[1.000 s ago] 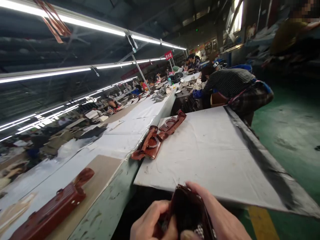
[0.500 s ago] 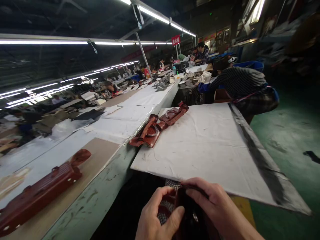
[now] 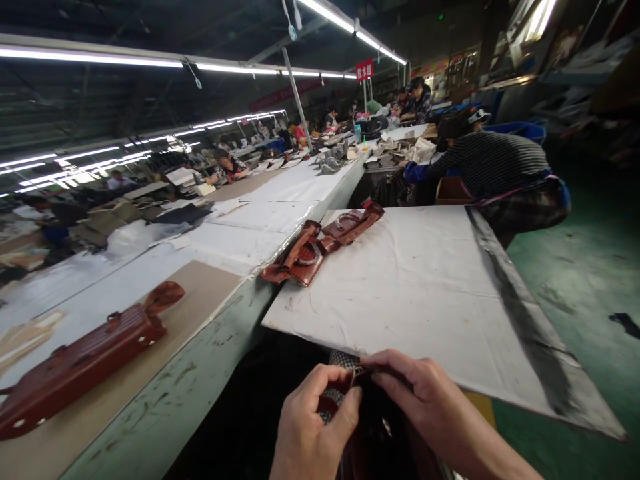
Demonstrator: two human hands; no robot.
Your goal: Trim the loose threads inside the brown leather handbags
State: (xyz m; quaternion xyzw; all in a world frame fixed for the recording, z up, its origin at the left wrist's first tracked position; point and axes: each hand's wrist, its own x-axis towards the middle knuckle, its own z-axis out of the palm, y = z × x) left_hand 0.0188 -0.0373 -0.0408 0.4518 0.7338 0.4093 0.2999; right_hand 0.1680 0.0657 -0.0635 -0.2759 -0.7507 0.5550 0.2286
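Observation:
At the bottom middle, both my hands grip a dark brown leather piece (image 3: 373, 433) with a black-and-white checked lining (image 3: 341, 363). My left hand (image 3: 313, 427) pinches its left edge, thumb over the lining. My right hand (image 3: 430, 410) is closed over its top right edge. The piece sits just below the near edge of a white-covered table (image 3: 425, 293). Further back on that table's left edge lies a pile of reddish-brown leather parts (image 3: 320, 248).
A long conveyor bench (image 3: 165, 400) runs along the left, with a reddish-brown leather bag piece (image 3: 85, 360) on a brown board. A person in a striped top (image 3: 493, 167) bends over at the back right. More workers sit far behind. The green floor (image 3: 590, 267) lies to the right.
The view has tilted down slightly, and both hands have shifted up a little with the leather piece. More of the checked lining shows than a second ago.

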